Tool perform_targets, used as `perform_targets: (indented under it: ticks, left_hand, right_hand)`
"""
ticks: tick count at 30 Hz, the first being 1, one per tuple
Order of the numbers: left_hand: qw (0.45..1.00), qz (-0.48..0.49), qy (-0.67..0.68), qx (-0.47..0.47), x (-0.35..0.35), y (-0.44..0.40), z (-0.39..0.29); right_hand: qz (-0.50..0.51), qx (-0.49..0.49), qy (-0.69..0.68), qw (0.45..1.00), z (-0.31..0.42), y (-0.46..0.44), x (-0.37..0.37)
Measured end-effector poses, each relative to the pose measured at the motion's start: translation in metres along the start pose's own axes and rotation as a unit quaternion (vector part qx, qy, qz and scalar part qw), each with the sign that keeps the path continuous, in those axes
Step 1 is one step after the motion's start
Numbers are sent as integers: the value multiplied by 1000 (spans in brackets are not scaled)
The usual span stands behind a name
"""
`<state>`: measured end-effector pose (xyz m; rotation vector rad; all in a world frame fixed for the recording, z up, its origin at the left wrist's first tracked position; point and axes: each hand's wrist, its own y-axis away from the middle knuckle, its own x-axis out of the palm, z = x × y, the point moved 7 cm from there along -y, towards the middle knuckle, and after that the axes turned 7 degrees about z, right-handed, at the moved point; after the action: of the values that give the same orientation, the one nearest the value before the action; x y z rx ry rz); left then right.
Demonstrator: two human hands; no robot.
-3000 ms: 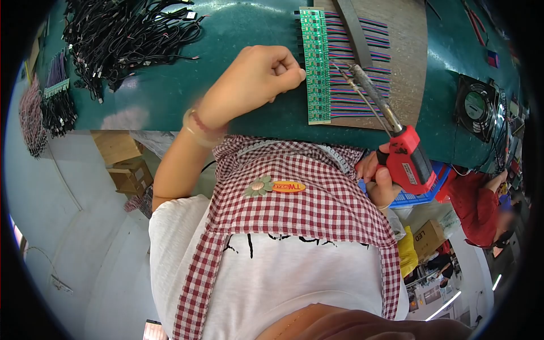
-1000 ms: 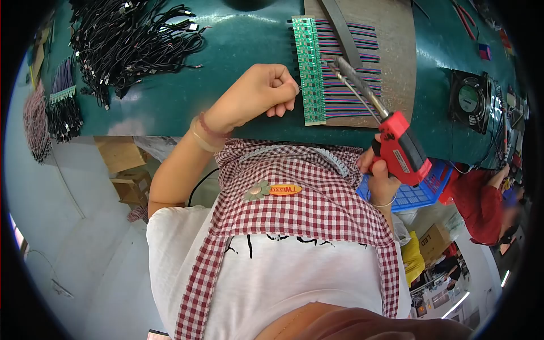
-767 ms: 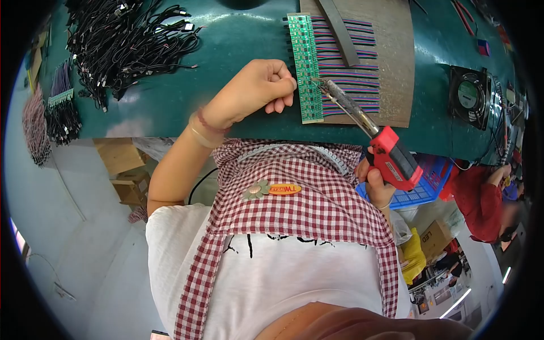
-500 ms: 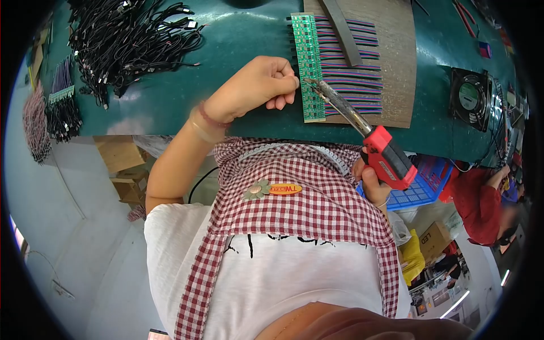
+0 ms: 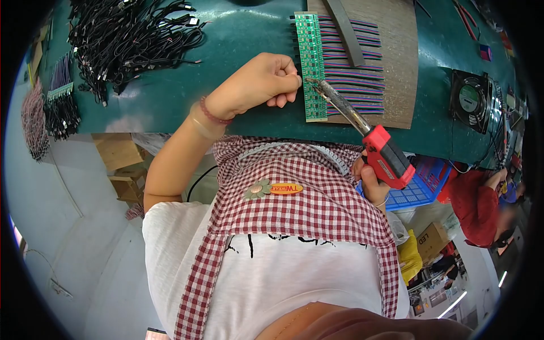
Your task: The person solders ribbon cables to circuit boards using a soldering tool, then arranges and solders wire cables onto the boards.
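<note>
Circuit board (image 5: 311, 62) lies on the tabletop (image 5: 241, 37). Left hand (image 5: 266, 85): thumb and forefinger pressed together beside it, contents indiscernible. Right hand (image 5: 372, 185) grips the soldering iron (image 5: 379, 145); steady its tip, clear of skin.

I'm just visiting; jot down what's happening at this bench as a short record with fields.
Left hand: pinched beside the green circuit-board strip; anything held can't be made out
Right hand: gripping a red-handled soldering iron
Iron tip: over the strip; contact unclear
Wires: multicoloured, running right from the strip
Grey bar: lying across some wires
Green bench, left: pile of black cables
Green bench, right: fan
</note>
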<state>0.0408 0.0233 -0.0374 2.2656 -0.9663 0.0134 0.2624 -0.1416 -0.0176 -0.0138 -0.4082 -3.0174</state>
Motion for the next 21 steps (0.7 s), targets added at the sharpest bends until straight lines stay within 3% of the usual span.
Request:
perform_targets:
  ticks: [6, 9, 11, 21]
  left_hand:
    - [1000, -9, -16, 3, 1, 1, -1]
    - [1000, -12, -21, 4, 1, 1, -1]
    - [1000, -13, -21, 4, 0, 0, -1]
    - [1000, -10, -21, 7, 1, 0, -1]
  right_hand:
    - [52, 11, 27, 998, -7, 1, -1]
    - [49, 13, 15, 999, -7, 4, -1]
    - [-11, -16, 17, 1000, 1, 4, -4]
    - [-11, 7, -7, 1000, -7, 5, -5]
